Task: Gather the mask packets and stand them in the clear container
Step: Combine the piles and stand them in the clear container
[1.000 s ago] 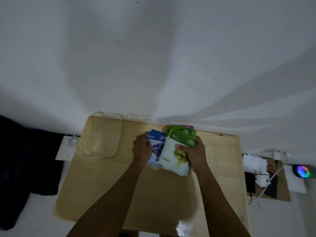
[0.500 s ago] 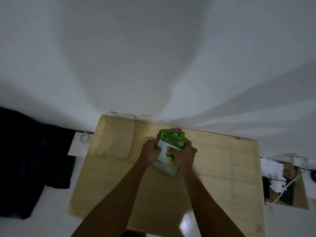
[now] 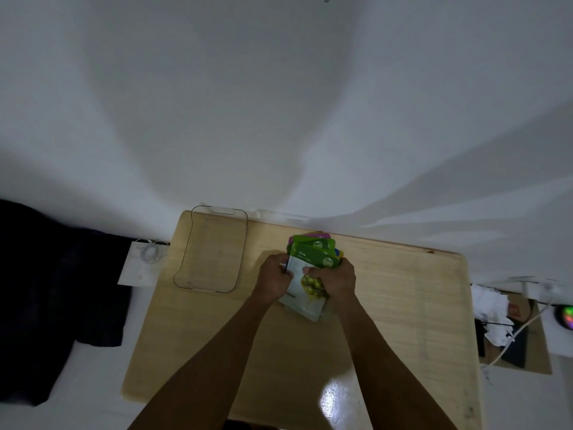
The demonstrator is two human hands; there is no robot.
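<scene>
A stack of mask packets [image 3: 311, 259] sits between both hands near the middle of the wooden table [image 3: 403, 305]. Its top packet is white and green with olives printed on it; a pink edge and a blue edge stick out behind. My left hand [image 3: 274, 280] presses against the stack's left side. Over the stack's right half my right hand [image 3: 333, 279] is closed, thumb on the olive picture. The clear container [image 3: 240, 252] lies empty at the table's far left corner, about a hand's width left of my left hand.
A white wall rises right behind the table. Dark cloth [image 3: 55, 299] and a white bag [image 3: 142, 263] lie on the floor to the left. On the right are crumpled paper [image 3: 493, 311], cables and a glowing coloured light [image 3: 566, 316].
The blue packet that lay beside the pile has been pushed into the stack. Both hands have closed together around it. The camera has shifted, so the table sits further right.
</scene>
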